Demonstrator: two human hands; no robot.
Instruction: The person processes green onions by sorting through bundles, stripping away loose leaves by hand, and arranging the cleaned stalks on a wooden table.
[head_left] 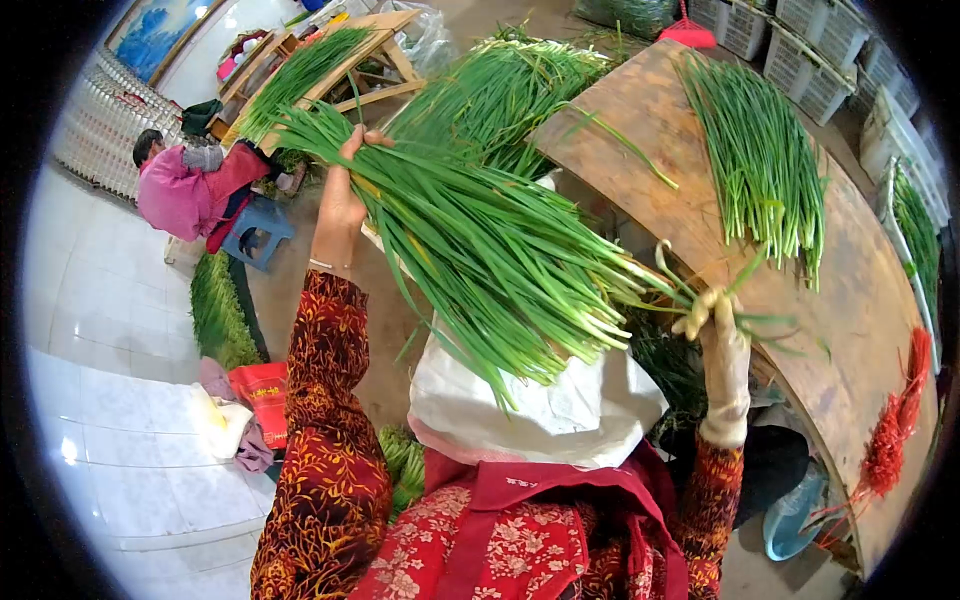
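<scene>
While a red apron [520, 530] is filling the near edge, patterned sleeves [330, 410] are reaching forward on both sides. Over the lap a white sheet [530, 420] is lying, and above it the bunch [470, 260] of long greens is slanting, its pale stem ends pointing right and its leaves pointing to the upper left. The left hand [350, 200] is clamping around the leafy part. The right hand [712, 315], in a pale glove, is holding its fingers together on a few thin blades [768, 318] beside the stem ends; whether these are joining the bunch, I cannot tell.

Along the right a board [700, 200] is stretching away, bearing a pile [760, 160] of greens, a loose leaf [625, 145] and red ties [885, 440]. Below its near end a blue basin [795, 515] is sitting. To the left a red bag [262, 395] is lying just beside some cloths [215, 415], with a green bundle [222, 315] resting beyond.

Past the bunch a big heap [510, 95] is spreading. Farther left a person [185, 195] in pink is showing beside a blue stool [258, 232], and a wooden table [395, 60] is carrying more greens [305, 75]. At the far right crates [820, 70] are standing stacked near a red dustpan [687, 33].
</scene>
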